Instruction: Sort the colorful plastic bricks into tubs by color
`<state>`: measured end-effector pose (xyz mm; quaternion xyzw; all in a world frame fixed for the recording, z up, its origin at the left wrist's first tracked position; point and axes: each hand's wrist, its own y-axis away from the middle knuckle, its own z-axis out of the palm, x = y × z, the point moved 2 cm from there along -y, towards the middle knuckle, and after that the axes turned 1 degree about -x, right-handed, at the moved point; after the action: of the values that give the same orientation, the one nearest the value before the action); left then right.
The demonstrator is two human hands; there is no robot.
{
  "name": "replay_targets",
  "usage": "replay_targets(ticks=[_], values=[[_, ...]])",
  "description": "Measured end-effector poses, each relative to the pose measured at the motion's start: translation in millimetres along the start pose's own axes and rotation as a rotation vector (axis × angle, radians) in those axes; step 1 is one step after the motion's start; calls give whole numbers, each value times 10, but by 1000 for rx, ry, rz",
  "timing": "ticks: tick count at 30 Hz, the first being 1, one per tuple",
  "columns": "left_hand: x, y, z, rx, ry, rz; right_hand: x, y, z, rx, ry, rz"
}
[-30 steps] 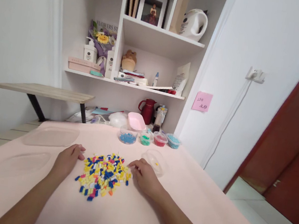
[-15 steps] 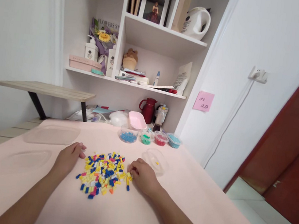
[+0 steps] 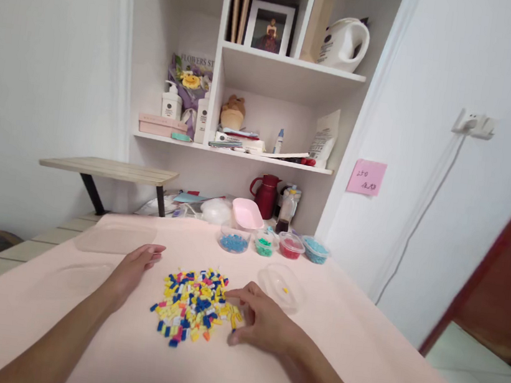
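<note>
A heap of small plastic bricks (image 3: 194, 303), mostly yellow and blue with some pink and white, lies on the pink table (image 3: 354, 368). My left hand (image 3: 135, 265) rests flat on the table just left of the heap, fingers stretched out, holding nothing. My right hand (image 3: 261, 324) is at the heap's right edge. Its forefinger and thumb are spread apart with a few yellow bricks lying between them, and the other fingers are curled. A clear round tub (image 3: 282, 283) holding one yellow brick stands just beyond my right hand.
Several small tubs stand in a row at the back: blue (image 3: 233, 241), green (image 3: 264, 243), red (image 3: 290, 245), turquoise (image 3: 315, 249). Behind them are a pink tub (image 3: 247, 213) and a red jug (image 3: 267, 194). Clear lids (image 3: 112, 238) lie left. White shelves rise behind.
The view has shifted to the left. My right hand slid nearer along the heap's right edge and its thumb spread away from the forefinger. My left hand's fingers stretched out.
</note>
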<state>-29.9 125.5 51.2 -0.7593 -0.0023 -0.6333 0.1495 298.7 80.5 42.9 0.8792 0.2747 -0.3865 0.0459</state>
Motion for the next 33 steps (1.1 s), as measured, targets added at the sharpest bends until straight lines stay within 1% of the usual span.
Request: replay_targets(ticks=[1,3,6,9,10,12,13,15,17,19,21,24,26,28,31,33], values=[[61,11,-31,-39,-38,-8,0,5,-1,-21,5,-7],[178,52,-77,-157,-167,-19,0,8,-5,-32,17,-17],[280,206,-69,-356,-459,6,0,-9,5,16,20,-25],[260,483,68,-583,-700,44,-8,-40,37,77,-2,-47],[237,579,130,-617,-787,55,-15,-50,49,92,-13,-60],[180,733,263,-645,-955,46,-40,-64,75,98,-43,-99],[155,781,332,-635,-1013,45,-58,-66,89,87,-65,-127],[118,813,467,-579,-1071,58,-97,-60,113,49,-123,-193],[93,779,592,-513,-1077,100,-131,-48,129,16,-180,-256],[70,713,701,-465,-1067,138,-146,-40,128,21,-218,-292],[51,639,788,-422,-1055,152,-136,-46,105,76,-243,-283],[46,535,868,-353,-1025,136,-82,-75,40,222,-243,-201],[59,470,878,-303,-979,117,-50,-90,-5,308,-212,-153],[82,409,838,-222,-929,126,-46,-89,-32,333,-186,-134],[121,339,692,-30,-911,181,-99,-59,-26,250,-159,-123],[133,320,578,84,-907,166,-162,-25,-4,184,-129,-130]])
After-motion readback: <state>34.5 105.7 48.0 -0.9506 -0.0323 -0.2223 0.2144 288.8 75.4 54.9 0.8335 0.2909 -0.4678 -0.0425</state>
